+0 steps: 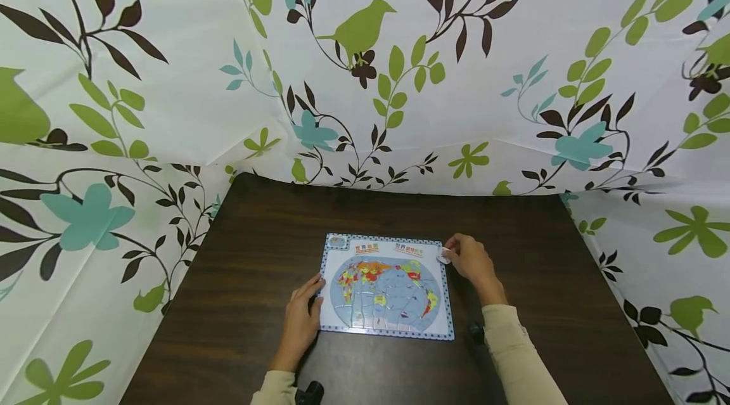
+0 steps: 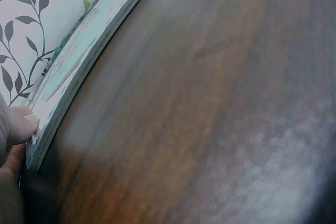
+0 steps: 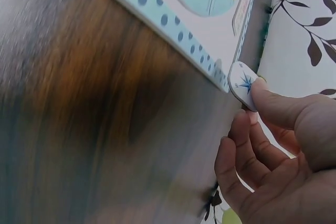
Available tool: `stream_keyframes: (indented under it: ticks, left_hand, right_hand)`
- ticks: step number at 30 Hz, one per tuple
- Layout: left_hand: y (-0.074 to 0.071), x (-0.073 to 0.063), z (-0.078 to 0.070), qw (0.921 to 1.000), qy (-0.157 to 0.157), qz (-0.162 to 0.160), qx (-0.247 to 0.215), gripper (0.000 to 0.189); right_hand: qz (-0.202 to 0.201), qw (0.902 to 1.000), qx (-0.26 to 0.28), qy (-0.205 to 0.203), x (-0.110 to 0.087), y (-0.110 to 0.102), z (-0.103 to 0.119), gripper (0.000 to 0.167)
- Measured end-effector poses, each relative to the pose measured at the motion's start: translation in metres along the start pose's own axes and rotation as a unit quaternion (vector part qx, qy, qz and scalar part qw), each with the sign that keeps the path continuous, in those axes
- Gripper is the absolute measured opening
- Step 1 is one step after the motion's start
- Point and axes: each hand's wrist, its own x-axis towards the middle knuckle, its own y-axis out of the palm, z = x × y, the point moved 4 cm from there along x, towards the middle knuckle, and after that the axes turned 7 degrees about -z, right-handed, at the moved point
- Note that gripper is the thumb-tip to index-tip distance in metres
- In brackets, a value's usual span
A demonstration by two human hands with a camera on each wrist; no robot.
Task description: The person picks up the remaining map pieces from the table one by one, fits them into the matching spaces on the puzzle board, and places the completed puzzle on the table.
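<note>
A world map jigsaw puzzle [image 1: 384, 288] lies on the dark table, its white board edged in dotted blue. Between thumb and fingers, my right hand [image 1: 472, 265] pinches a small white puzzle piece [image 3: 242, 83] with a blue compass star. That piece is at the board's upper right corner, where the right wrist view shows it against the border. At the board's left edge, my left hand [image 1: 303, 316] grips the rim; its thumb [image 2: 22, 125] lies on the face in the left wrist view, with other fingers partly out of view.
The dark wooden table [image 1: 228, 303] extends around the board on all sides. A white cloth [image 1: 365, 107] printed with leaves, birds and flowers hangs behind the table and along both its sides.
</note>
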Motion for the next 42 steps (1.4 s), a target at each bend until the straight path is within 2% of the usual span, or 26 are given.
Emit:
stream_keyframes:
  ticks: [4,9,17,28,35,42]
  left_hand:
    - [0.000,0.000,0.000,0.9999,0.008,-0.008,0.006,0.037]
    - [0.002,0.000,0.001,0.9999,0.010,-0.003,0.003,0.037]
    - [0.002,-0.004,0.003,0.9999,-0.007,0.010,-0.003,0.037]
    - [0.004,-0.005,0.004,1.0000,-0.007,0.003,0.000,0.036]
    - [0.004,-0.003,0.003,0.9998,0.012,-0.012,0.006,0.036]
    - [0.003,0.003,0.003,1.0000,0.004,-0.004,0.002,0.036]
  right_hand:
    - [0.005,1.0000,0.007,0.004,0.001,0.004,0.005,0.021]
    - [0.007,0.9999,0.009,0.009,-0.001,0.011,0.009,0.021]
    - [0.017,0.9998,0.010,0.008,-0.001,0.024,0.012,0.021]
    - [0.018,0.9998,-0.004,0.009,0.000,0.030,0.011,0.021]
    - [0.012,0.9999,-0.001,0.006,-0.001,0.030,0.013,0.021]
    - [0.003,0.9999,-0.010,0.006,0.003,0.034,0.014,0.018]
